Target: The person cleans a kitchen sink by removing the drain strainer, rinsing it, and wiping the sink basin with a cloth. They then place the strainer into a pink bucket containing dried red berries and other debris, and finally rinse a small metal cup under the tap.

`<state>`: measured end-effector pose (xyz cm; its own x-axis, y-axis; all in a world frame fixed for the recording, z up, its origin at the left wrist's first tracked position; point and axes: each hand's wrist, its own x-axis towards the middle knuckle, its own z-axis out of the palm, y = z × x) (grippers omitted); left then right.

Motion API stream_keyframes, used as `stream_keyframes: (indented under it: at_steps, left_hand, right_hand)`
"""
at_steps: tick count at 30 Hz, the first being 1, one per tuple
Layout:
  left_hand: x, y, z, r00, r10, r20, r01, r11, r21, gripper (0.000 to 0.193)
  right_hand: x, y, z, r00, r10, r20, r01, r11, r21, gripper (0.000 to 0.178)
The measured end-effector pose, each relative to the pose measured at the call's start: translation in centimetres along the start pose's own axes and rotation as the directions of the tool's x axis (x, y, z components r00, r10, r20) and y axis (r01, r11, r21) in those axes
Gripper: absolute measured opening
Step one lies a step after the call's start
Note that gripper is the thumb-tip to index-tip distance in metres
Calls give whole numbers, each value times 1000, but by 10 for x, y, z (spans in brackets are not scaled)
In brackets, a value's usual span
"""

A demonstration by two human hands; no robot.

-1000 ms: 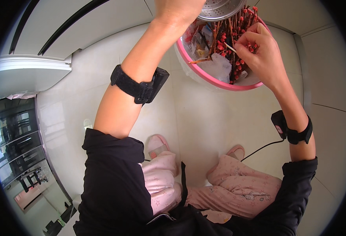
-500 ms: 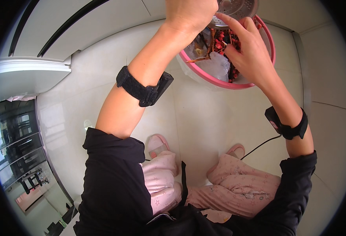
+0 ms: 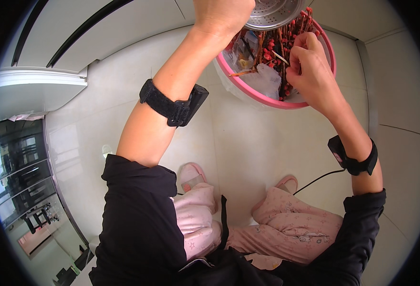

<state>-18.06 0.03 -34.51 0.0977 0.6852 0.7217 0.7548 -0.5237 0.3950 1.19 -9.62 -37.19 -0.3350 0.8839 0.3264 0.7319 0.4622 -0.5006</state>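
Note:
At the top edge, my left hand (image 3: 224,16) is closed at the side of a round perforated metal strainer (image 3: 274,15); its fingers are partly cut off by the frame. The strainer hangs tilted over a pink-rimmed bin (image 3: 253,97) lined with a clear bag. My right hand (image 3: 313,71) is above the bin's right side, fingers curled in and thumb against them. A thin pale sliver (image 3: 280,58) shows beside its fingertips; whether they hold it is unclear. Red-berried twigs (image 3: 269,47) and crumpled clear plastic (image 3: 264,81) lie in the bin.
Pale floor tiles (image 3: 238,143) lie between my slippered feet and the bin. White cabinets (image 3: 124,28) with dark handle strips stand at the upper left, a pale wall panel (image 3: 400,86) on the right. A black cable (image 3: 319,176) runs from the right wrist strap.
The strainer and my left hand have shifted slightly left. My right hand has drawn away from the strainer, down and right, and its outstretched index finger has curled in.

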Motion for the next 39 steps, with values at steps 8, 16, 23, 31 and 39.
stream_keyframes:
  at_steps: [8, 16, 23, 31, 39]
  left_hand:
    - [2, 5, -5, 981, -176, 78, 181, 982, -63, 8]
    - [4, -13, -8, 981, -193, -29, 190, 979, -74, 10]
    - [2, -15, -2, 980, -194, -44, 188, 976, -105, 12]
    - [3, -15, -1, 965, -247, 85, 258, 949, -181, 13]
    - [-12, -2, 22, 929, -197, 314, 323, 845, -425, 21]
  right_hand:
    - [5, 7, 0, 977, -177, -122, 133, 943, -304, 44]
    - [1, 12, 2, 985, -132, -109, 113, 979, -170, 3]
    - [5, 10, -3, 999, -46, -18, 44, 993, -110, 13]
    - [15, 18, -16, 944, 302, 131, -303, 953, -18, 43]
    - [23, 15, -20, 880, 473, 34, -414, 731, 543, 57]
